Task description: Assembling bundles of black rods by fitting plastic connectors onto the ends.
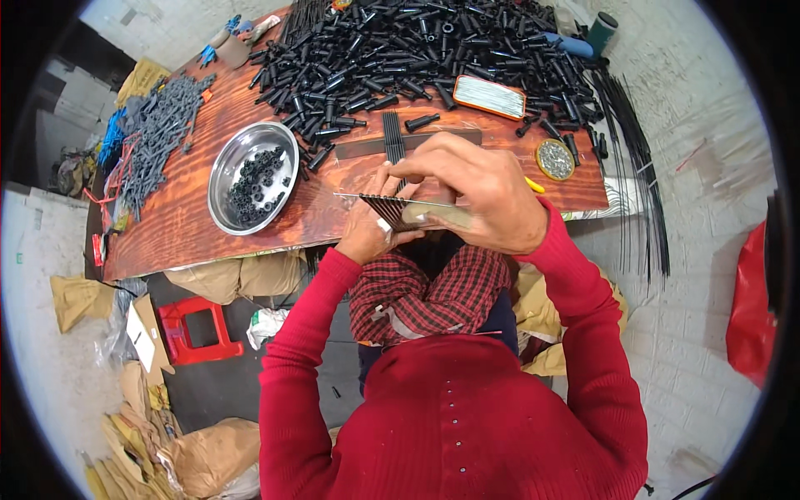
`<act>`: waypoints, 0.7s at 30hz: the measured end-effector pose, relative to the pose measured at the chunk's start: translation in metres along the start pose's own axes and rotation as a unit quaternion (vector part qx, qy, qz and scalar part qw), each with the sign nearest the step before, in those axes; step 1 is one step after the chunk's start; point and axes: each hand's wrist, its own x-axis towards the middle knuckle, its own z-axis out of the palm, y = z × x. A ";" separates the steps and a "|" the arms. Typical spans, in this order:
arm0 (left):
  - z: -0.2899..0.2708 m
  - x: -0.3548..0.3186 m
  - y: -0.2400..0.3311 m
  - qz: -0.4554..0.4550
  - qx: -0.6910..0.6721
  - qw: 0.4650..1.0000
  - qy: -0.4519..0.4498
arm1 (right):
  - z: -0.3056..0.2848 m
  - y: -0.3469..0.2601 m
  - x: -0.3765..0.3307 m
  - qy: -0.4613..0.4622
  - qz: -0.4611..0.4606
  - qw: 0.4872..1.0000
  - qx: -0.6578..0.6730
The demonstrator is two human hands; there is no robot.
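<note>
My left hand (367, 227) is closed round a row of thin black rods (393, 137), set side by side, whose near ends fan toward me. Across those ends lies a thin silver wire (352, 196), pinched between the thumb and fingers of my right hand (492, 193). The far part of the rods passes over a dark flat bar (354, 150) on the table. A single black tubular part (422, 122) lies just beyond my right hand. Whether the wire passes through the rods or only rests against them, I cannot tell.
A steel bowl (218, 196) of small black rings stands left of my hands. Behind lies a large heap of black tubular parts (375, 50), with an orange-rimmed tray of thin pins (490, 97). Grey parts (162, 125) lie left; a round tin (556, 158) and long black rods (642, 167) lie right.
</note>
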 end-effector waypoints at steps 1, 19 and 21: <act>0.000 0.000 0.000 -0.010 -0.023 1.000 -0.003 | -0.001 0.002 -0.001 0.007 -0.003 1.000 0.008; -0.001 0.005 0.000 0.001 0.027 0.999 0.019 | 0.074 0.165 -0.006 -0.136 0.171 0.964 -0.148; -0.005 0.005 0.002 -0.017 0.023 1.000 0.006 | 0.083 0.177 -0.005 -0.141 0.196 0.956 -0.164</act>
